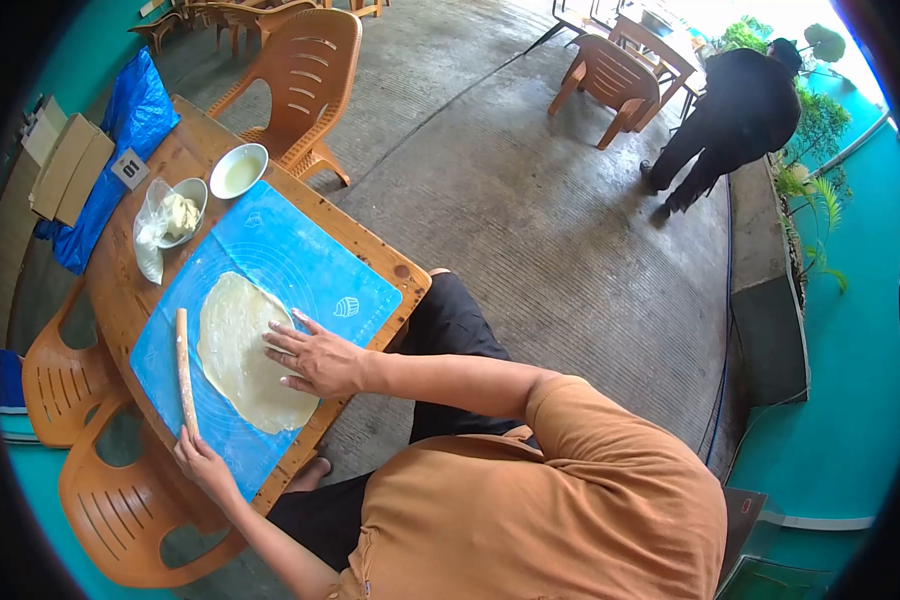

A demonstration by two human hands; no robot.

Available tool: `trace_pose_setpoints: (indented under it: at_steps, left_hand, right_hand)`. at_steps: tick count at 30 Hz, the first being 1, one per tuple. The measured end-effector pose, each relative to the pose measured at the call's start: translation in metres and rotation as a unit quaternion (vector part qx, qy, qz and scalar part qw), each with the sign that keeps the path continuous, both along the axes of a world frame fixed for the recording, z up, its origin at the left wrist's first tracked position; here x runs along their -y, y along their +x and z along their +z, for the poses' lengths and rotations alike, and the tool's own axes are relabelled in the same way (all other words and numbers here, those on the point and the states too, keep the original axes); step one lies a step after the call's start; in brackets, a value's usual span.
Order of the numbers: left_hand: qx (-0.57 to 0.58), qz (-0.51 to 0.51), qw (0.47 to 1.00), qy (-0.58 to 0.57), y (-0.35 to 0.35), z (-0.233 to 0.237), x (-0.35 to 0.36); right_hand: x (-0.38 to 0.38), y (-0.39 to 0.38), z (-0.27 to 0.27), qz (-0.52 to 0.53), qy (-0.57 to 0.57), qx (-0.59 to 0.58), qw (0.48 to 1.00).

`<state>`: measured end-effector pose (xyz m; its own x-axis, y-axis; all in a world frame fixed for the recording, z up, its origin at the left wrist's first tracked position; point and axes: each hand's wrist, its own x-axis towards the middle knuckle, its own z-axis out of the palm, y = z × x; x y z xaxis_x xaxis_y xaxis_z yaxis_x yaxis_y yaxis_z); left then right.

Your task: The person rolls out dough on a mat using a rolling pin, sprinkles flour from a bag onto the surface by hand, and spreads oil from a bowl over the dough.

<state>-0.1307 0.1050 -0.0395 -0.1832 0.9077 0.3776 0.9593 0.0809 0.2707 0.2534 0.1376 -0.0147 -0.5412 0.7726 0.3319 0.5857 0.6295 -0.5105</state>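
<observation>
A flattened sheet of pale dough [240, 345] lies on a blue baking mat [355, 268] on the wooden table. My right hand [315, 360] is open, its fingers spread over the near right side of the dough and touching it, with flour on the fingertips. At the mat's left edge, my left hand [205, 465] is closed around the lower end of a wooden rolling pin [183, 365]. The pin rests beside the dough, apart from it. Some of the left fingers are hidden from view.
Beyond the mat stand a bowl of pale liquid [238, 172] and a bowl [198, 190] of white dough-like stuff with a plastic bag [151, 235]. Orange chairs [305, 85] surround the table [410, 272]. A person in dark clothes [735, 110] stands at the far right, near plants [820, 205].
</observation>
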Motion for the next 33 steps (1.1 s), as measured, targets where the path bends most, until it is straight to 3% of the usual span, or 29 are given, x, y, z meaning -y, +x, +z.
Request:
trace_pose_setpoints:
  at_steps: [4,6,8,11,15,20,27,33]
  left_hand:
    - [-0.006,-0.007,1.0,0.019,0.007,-0.003,-0.001]
    - [-0.037,0.005,0.996,0.08,0.003,-0.009,-0.001]
    - [-0.058,-0.006,0.995,0.081,0.017,0.009,0.0]
    - [-0.027,0.02,0.999,0.04,0.04,0.038,0.007]
    - [-0.031,0.043,0.998,0.03,0.051,0.043,0.014]
    - [-0.061,0.073,0.995,0.027,0.049,0.036,0.013]
    - [-0.057,0.084,0.995,0.023,0.049,0.033,0.013]
    - [-0.034,0.078,0.996,0.035,0.046,0.024,0.011]
  right_hand:
    - [-0.001,-0.003,0.003,0.02,0.004,0.022,1.0]
    - [-0.001,-0.008,0.003,0.012,0.02,0.036,0.999]
    - [0.001,-0.007,0.003,0.018,0.006,0.033,0.999]
    - [-0.001,-0.002,0.016,-0.032,-0.006,0.127,0.991]
    - [-0.004,0.004,0.019,-0.054,-0.018,0.147,0.987]
    - [-0.005,0.01,0.029,0.035,-0.004,0.175,0.984]
    - [-0.039,-0.002,0.021,-0.025,-0.01,0.179,0.984]
    - [-0.036,-0.046,0.027,0.102,0.007,0.182,0.978]
